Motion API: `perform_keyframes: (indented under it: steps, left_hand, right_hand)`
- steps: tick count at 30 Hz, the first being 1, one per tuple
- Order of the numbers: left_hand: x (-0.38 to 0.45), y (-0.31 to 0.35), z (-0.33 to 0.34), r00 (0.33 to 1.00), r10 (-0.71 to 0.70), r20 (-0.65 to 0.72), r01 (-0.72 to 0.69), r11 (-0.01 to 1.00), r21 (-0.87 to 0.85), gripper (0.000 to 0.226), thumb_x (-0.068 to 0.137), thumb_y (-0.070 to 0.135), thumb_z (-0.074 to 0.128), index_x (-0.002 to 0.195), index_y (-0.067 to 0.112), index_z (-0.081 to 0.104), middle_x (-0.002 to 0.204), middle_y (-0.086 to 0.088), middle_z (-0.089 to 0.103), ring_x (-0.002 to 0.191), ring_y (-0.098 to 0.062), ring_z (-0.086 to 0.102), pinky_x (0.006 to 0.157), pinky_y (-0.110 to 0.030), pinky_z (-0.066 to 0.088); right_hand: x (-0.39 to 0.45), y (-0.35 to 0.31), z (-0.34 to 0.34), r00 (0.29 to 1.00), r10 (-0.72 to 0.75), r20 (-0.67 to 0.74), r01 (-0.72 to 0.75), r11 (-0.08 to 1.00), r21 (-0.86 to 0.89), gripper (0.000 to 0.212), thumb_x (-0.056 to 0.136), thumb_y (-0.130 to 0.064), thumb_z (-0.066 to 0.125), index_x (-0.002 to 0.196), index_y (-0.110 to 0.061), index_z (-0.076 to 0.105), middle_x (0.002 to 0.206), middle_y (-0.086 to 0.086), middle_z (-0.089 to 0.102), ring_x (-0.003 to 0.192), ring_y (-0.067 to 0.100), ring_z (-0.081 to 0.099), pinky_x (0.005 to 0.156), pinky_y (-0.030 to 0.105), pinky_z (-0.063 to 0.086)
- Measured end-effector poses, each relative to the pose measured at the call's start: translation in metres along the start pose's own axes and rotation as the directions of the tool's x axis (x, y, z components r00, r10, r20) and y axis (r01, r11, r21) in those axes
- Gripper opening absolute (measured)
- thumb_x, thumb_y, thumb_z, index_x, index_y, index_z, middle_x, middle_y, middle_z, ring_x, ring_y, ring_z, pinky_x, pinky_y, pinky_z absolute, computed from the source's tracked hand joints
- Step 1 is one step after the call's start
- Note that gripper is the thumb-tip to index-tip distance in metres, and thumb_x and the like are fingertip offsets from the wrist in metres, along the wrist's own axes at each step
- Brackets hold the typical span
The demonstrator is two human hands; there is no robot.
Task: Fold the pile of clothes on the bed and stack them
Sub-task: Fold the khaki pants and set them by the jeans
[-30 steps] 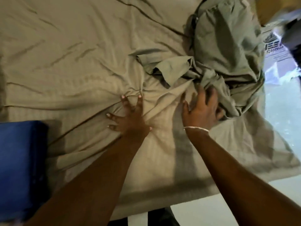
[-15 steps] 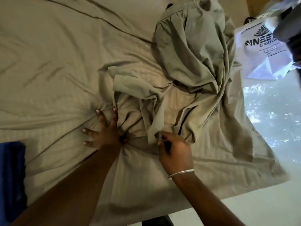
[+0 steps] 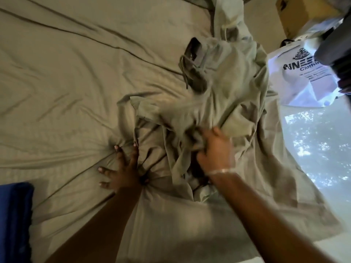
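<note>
A crumpled olive-green garment (image 3: 226, 88) with a drawstring waistband lies in a heap on the beige bed sheet (image 3: 66, 76), right of centre. My right hand (image 3: 214, 149), blurred by motion, grips a bunch of the garment's fabric at its near edge. My left hand (image 3: 121, 171) presses flat on the sheet just left of the heap, fingers spread, and the sheet puckers around it. A folded blue cloth (image 3: 13, 221) lies at the bed's near left corner.
A white plastic clothing bag (image 3: 303, 76) with dark print lies off the bed's right side on a pale floor (image 3: 319, 145). A cardboard box (image 3: 300, 12) stands at the top right. The bed's near edge runs along the bottom right.
My right hand has pulled the green garment closer and now grips it higher in the heap. The waistband and drawstring have come into view. My left hand stays pressed on the sheet.
</note>
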State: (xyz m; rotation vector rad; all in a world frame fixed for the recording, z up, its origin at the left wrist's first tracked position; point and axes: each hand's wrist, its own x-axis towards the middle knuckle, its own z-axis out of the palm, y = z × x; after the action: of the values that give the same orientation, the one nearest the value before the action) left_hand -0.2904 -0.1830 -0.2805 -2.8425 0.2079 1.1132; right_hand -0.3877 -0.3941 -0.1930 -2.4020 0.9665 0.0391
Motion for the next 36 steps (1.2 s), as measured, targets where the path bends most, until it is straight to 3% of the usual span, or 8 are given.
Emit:
perform_keyframes:
  steps: [4,10,14,17,22,32,34,36]
  left_hand:
    - [0.004,0.000,0.002,1.000,0.006,0.019,-0.006,1.000,0.025,0.097,0.082,0.061,0.065,0.145,0.060,-0.010,0.153,0.010,-0.041,0.138,-0.063,-0.010,0.102,-0.079,0.019]
    - [0.004,0.000,0.007,1.000,-0.001,0.004,0.001,0.999,0.043,0.099,0.082,0.061,0.065,0.146,0.058,-0.010,0.151,0.007,-0.044,0.138,-0.063,-0.011,0.103,-0.079,0.018]
    - [0.004,0.001,0.008,1.000,0.004,-0.014,-0.003,0.999,0.054,0.101,0.082,0.059,0.066,0.146,0.057,-0.012,0.151,0.005,-0.044,0.138,-0.064,-0.010,0.102,-0.079,0.020]
    - [0.006,0.001,0.010,1.000,-0.012,-0.026,0.013,0.999,0.051,0.101,0.080,0.056,0.069,0.146,0.057,-0.008,0.151,0.006,-0.044,0.137,-0.064,-0.010,0.101,-0.079,0.019]
    - [0.007,-0.002,0.010,1.000,0.009,-0.016,-0.008,0.999,0.047,0.099,0.078,0.056,0.072,0.147,0.058,0.001,0.151,0.008,-0.044,0.138,-0.063,-0.011,0.102,-0.079,0.018]
    - [-0.022,-0.001,-0.031,0.993,0.120,0.021,-0.121,0.987,0.104,0.119,0.077,0.059,0.071,0.150,0.040,-0.021,0.162,0.000,-0.021,0.146,-0.049,-0.002,0.107,-0.073,0.022]
    - [-0.049,0.001,-0.057,0.907,0.413,-0.084,-0.385,0.892,0.238,0.119,0.076,0.047,0.076,0.155,0.029,-0.011,0.164,0.001,-0.011,0.150,-0.036,-0.002,0.110,-0.064,0.023]
    - [-0.086,0.001,-0.091,0.600,0.784,-0.162,-0.703,0.613,0.361,0.098,0.074,0.042,0.074,0.154,0.026,0.020,0.163,0.002,0.019,0.150,-0.028,0.016,0.109,-0.057,0.031]
  right_hand:
    - [-0.082,0.012,0.019,0.950,0.055,0.307,-0.007,0.988,-0.153,0.055,0.070,-0.036,0.060,0.125,-0.034,0.062,0.117,0.005,0.056,0.093,0.034,0.066,0.077,0.040,0.058]
    - [-0.015,-0.032,-0.002,0.979,-0.064,-0.191,0.070,0.997,0.022,0.030,0.086,-0.041,0.065,0.111,-0.025,0.065,0.102,-0.002,0.062,0.079,0.021,0.063,0.058,0.027,0.049]
    - [0.060,-0.051,0.017,0.991,0.104,0.084,-0.102,0.994,-0.025,0.052,0.077,-0.067,0.064,0.119,-0.037,0.056,0.111,0.000,0.063,0.100,0.025,0.063,0.078,0.036,0.053]
    - [0.053,-0.053,0.043,0.955,0.086,0.283,-0.036,0.984,-0.176,0.054,0.082,-0.047,0.065,0.132,-0.043,0.046,0.129,0.008,0.052,0.107,0.035,0.060,0.082,0.039,0.050]
    - [-0.004,-0.042,0.076,0.998,0.014,0.056,-0.020,0.994,0.109,0.046,0.082,-0.013,0.058,0.125,-0.024,0.046,0.135,0.015,0.042,0.104,0.037,0.057,0.081,0.044,0.056]
    - [-0.075,-0.042,0.034,0.959,0.111,0.262,-0.106,0.994,-0.032,0.026,0.083,-0.013,0.062,0.105,-0.001,0.070,0.121,0.016,0.053,0.094,0.038,0.060,0.088,0.035,0.050]
    - [-0.093,-0.058,0.006,0.970,0.049,0.239,-0.042,0.999,-0.032,0.018,0.080,-0.010,0.062,0.088,0.001,0.073,0.110,0.016,0.057,0.084,0.036,0.061,0.083,0.028,0.050]
    - [-0.113,-0.078,-0.032,0.987,-0.023,0.161,0.023,1.000,0.003,0.019,0.075,-0.014,0.060,0.070,-0.001,0.072,0.092,0.014,0.062,0.072,0.030,0.061,0.071,0.021,0.044]
